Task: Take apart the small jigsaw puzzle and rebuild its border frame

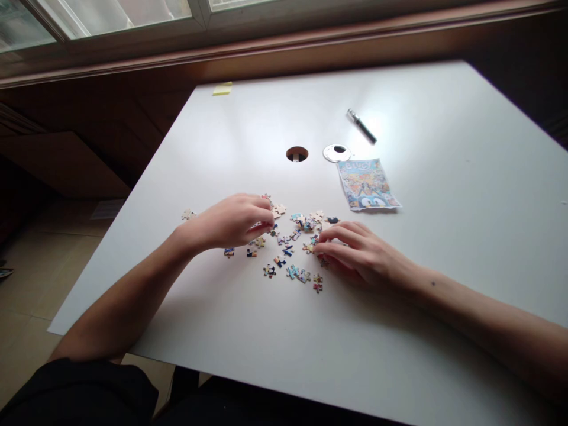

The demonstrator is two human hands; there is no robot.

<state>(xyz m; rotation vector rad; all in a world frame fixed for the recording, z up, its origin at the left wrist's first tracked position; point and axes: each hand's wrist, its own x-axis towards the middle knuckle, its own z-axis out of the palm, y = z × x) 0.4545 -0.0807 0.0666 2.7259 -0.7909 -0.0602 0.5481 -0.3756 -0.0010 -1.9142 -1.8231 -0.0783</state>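
Jigsaw pieces (306, 223) lie scattered in a loose cluster on the white table (248, 331), some picture side up and some showing a pale back. My left hand (242, 220) is over the left part of the cluster. Its fingers curl down, with thumb and fingertips drawn together, and whatever is between them is hidden. To the right, my right hand (357, 248) rests low with fingers stretched and slightly apart. Its fingertips are at a yellowish jigsaw piece (309, 247); I cannot tell whether they touch it. Several pieces sit nearer to me, including a blue one (293, 271).
A creased picture sheet (369, 186) lies behind my right hand. Beyond it are a dark marker (361, 126), a round metal cover (336, 153) and a cable hole (297, 154). A yellow sticky note (222, 89) is at the far edge, below the window.
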